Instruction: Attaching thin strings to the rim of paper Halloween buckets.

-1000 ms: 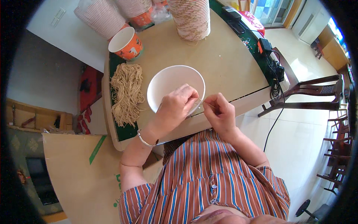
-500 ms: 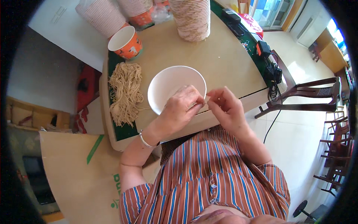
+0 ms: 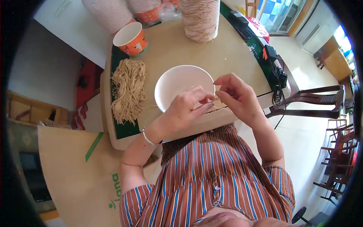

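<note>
A length of thin beige string (image 3: 224,109) runs between my hands in front of a white bowl (image 3: 172,77), its tail trailing over the table edge. My left hand (image 3: 187,104) is closed, pinching the string between thumb and fingers over the bowl's near rim. Just to the right, my right hand (image 3: 240,98) pinches the string by thumb and fingertips, with its index finger raised apart. To the left lies a loose bundle of beige string (image 3: 129,90); one strand reaches from it toward the bowl. What lies under my left hand is hidden.
An orange patterned paper bowl (image 3: 135,44) stands beyond the bundle. Tall stacks of paper bowls (image 3: 200,20) are at the table's far side. Black adapters and cables (image 3: 279,79) lie along the right edge, near a dark wooden chair (image 3: 317,100). A cardboard sheet (image 3: 72,166) is at lower left.
My right hand has moved slightly right, and its index finger has lifted away from the thumb. More string now shows beside the hands. The whole view has shifted slightly.
</note>
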The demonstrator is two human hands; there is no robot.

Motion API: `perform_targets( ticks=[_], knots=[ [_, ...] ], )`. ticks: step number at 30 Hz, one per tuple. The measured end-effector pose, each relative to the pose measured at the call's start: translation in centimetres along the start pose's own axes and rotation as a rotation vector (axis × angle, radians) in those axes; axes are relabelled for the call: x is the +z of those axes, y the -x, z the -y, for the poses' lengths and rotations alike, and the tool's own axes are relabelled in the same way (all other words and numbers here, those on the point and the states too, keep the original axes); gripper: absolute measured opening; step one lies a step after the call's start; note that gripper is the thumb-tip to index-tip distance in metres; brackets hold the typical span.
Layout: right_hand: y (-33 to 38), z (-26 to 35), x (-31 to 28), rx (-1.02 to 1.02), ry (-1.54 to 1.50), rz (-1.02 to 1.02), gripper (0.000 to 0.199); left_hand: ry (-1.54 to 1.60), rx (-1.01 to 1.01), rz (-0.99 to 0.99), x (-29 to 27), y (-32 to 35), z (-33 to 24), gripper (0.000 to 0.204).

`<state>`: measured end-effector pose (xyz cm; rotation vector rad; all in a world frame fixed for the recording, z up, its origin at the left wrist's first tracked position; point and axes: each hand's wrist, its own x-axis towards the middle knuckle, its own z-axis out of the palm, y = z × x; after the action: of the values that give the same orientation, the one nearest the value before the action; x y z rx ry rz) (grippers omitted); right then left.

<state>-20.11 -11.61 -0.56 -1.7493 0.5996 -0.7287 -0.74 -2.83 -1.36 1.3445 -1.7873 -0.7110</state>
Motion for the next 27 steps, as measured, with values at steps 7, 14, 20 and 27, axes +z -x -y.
perform_targets(
  ticks=[7,14,20,27],
  knots=[
    [-1.1,0.5,-0.8,0.024,0.018,0.093,0.02,0.108,-0.004,0.022,-0.1,-0.2,0.5,0.011],
    [-2.1,2.4,-3.4,0.073,0.022,0.298,0.021,0.043,0.052,0.001,0.3,-0.3,1.1,0.009],
    [-2.2,2.4,-3.0,0.023,0.038,0.33,0.018,0.001,0.104,-0.009,0.6,-0.4,0.8,0.009],
    [-1.8,4.3,-2.5,-0.04,-0.092,0.31,0.014,-0.074,0.133,-0.032,0.7,-0.4,0.9,0.01]
  ],
)
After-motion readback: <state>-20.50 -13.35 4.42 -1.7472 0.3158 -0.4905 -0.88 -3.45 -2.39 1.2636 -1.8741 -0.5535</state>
